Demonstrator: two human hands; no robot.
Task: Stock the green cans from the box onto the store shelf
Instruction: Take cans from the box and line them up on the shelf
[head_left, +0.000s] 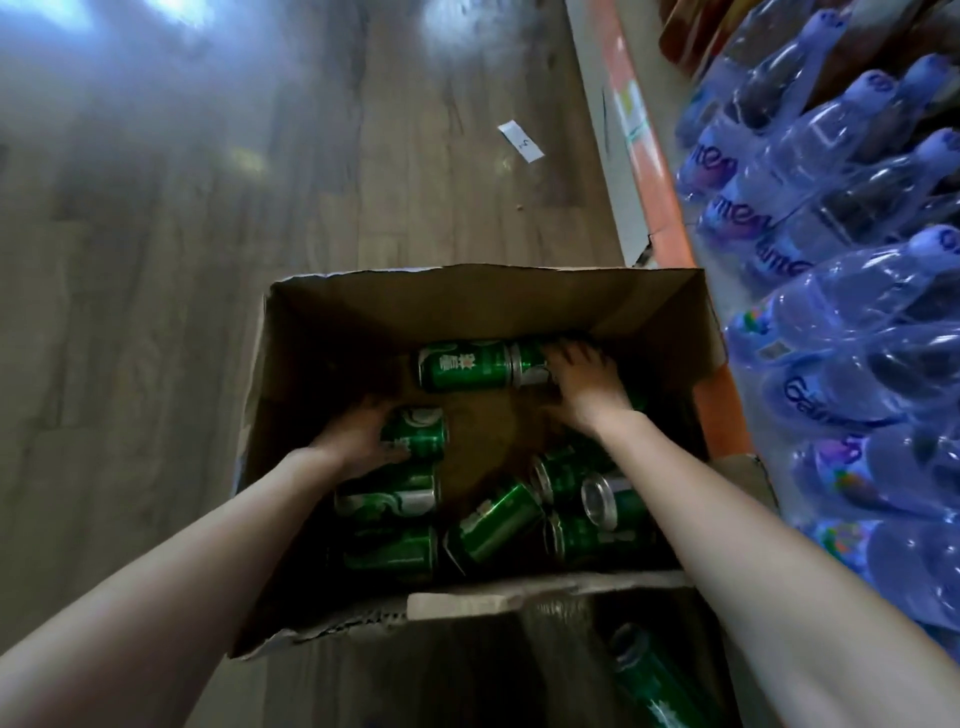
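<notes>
Cans (467, 366) gripped by left hand (358, 441), right hand (587, 384); water packs (841, 364) crowd shelf (652, 171).

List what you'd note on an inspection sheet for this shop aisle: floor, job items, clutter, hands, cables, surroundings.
Surface: grey-brown wood-plank floor, glare patches.
Job's things: open brown cardboard box on the floor; loose green metal cans lying inside; one more green can below its near flap.
Clutter: white paper slip on floor.
Hands: left hand grips a left-side can; right hand lies over a far can, grip unclear.
Cables: nothing seen.
Surroundings: orange shelf edge; wrapped packs of blue plastic bottles at right.
</notes>
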